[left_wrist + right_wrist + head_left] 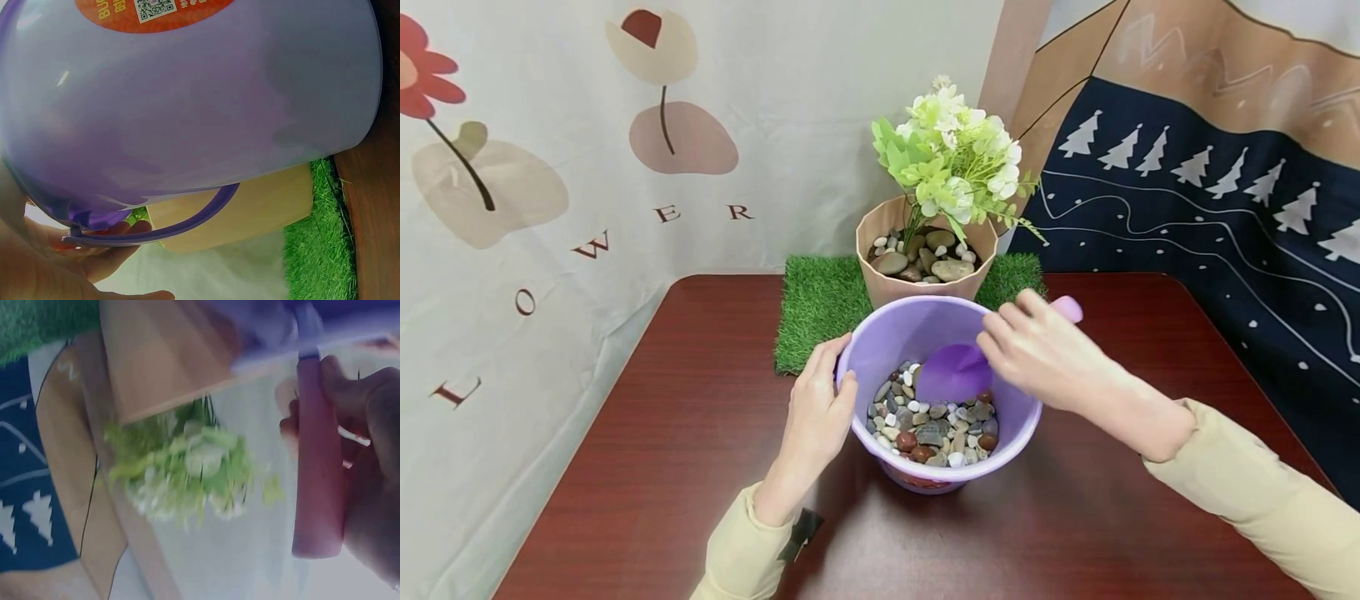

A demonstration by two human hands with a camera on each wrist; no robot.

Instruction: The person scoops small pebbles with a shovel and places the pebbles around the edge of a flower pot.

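Observation:
A purple plastic bucket (1017, 429) stands on the table with mixed pebbles (932, 429) in its bottom. My left hand (816, 404) holds its left side, thumb at the rim and fingers along the outside. The left wrist view shows the bucket's carrying handle (203, 215) hanging across the fingers of that hand. My right hand (1037, 354) grips the pink handle (319, 469) of a small shovel over the bucket's right rim. The shovel's purple blade (953, 375) is inside the bucket, over the pebbles.
Behind the bucket, a beige planter (917, 289) with stones and white-green flowers (958, 158) stands on an artificial grass mat (820, 287). The reddish-brown table (700, 433) extends to both sides. Printed cloths (760, 75) hang behind it.

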